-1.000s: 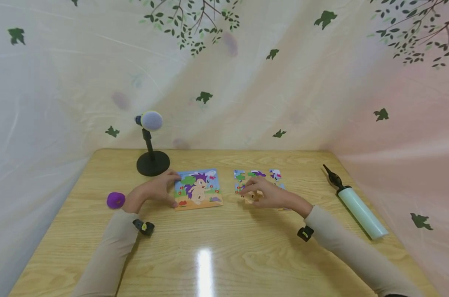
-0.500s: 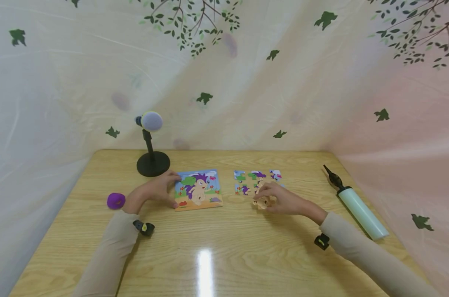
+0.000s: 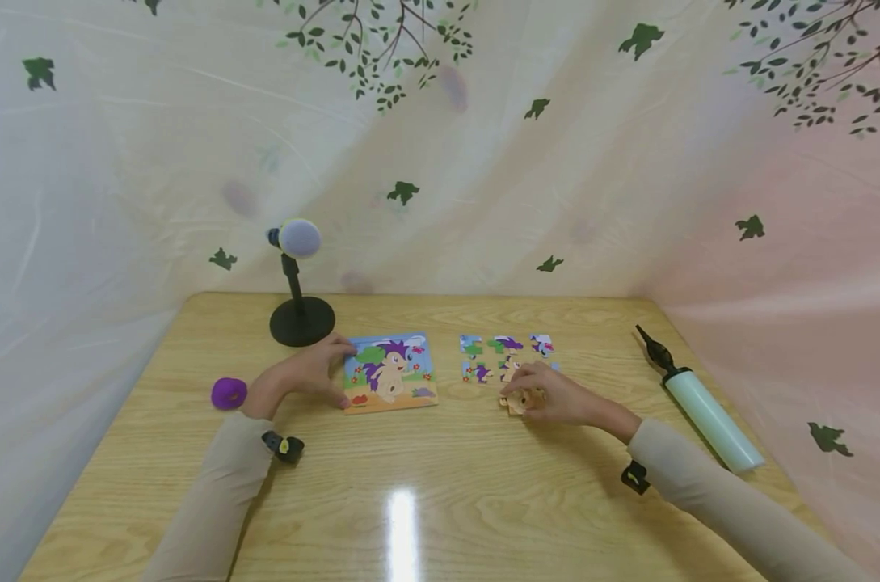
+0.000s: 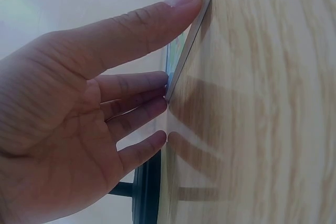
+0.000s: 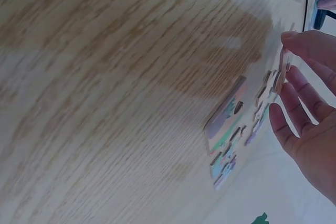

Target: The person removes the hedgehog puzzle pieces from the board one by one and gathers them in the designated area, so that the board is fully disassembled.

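Note:
A picture board (image 3: 389,373) with a purple-spined hedgehog lies on the table left of centre. My left hand (image 3: 304,373) is at its left side, thumb on the near corner and fairly straight fingers at the far corner. My right hand (image 3: 559,402) pinches a tan jigsaw piece (image 3: 515,402) between thumb and fingertips, low over the table. In the right wrist view this piece (image 5: 282,72) appears edge-on. Several loose jigsaw pieces (image 3: 507,344) sit spaced in rows just beyond that hand, which hides some of them. A purple-and-green piece (image 5: 223,121) shows in the right wrist view.
A black stand (image 3: 301,321) with a round pale head stands behind my left hand. Left of that wrist is a purple ring-shaped object (image 3: 229,393). A pale green hand pump (image 3: 712,419) with a black nozzle lies along the right side. Patterned cloth (image 3: 469,234) hangs behind the table.
My right hand has shifted right and slightly toward me with the tan jigsaw piece, uncovering the left pieces of the middle row. The left hand and picture board have stayed put.

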Available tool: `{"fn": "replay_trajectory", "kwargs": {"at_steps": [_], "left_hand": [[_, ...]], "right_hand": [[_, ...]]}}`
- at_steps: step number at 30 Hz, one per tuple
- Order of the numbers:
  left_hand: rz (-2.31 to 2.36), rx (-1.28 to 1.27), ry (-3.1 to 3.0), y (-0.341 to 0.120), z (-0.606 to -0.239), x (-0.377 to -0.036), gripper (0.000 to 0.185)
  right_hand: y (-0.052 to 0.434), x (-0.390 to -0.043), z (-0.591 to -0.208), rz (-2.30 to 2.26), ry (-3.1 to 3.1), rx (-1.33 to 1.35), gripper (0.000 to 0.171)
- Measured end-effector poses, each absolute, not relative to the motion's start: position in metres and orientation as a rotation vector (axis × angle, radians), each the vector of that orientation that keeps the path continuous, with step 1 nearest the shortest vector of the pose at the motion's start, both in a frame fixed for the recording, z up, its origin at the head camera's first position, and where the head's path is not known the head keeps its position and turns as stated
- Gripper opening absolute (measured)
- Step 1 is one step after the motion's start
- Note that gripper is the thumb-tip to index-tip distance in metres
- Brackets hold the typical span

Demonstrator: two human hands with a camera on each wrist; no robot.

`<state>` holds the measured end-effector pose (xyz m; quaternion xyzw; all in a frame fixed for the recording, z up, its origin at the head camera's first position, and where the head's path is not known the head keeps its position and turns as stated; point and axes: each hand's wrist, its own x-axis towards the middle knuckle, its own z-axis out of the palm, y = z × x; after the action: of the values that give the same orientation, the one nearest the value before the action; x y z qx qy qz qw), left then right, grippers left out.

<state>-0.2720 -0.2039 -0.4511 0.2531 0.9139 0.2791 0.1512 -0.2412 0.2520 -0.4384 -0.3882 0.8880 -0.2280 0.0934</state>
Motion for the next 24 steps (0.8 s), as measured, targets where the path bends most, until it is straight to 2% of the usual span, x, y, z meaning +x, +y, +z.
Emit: {"fn": "replay_trajectory", "kwargs": {"at_steps": [24], "left_hand": [[0.794,0.724,2.626,-0.2035,-0.4488,-0.2704,0.092]], "right_hand": [[0.2521,-0.2449,-0.4465,-0.645,2.641,-1.176,0.040]]}}
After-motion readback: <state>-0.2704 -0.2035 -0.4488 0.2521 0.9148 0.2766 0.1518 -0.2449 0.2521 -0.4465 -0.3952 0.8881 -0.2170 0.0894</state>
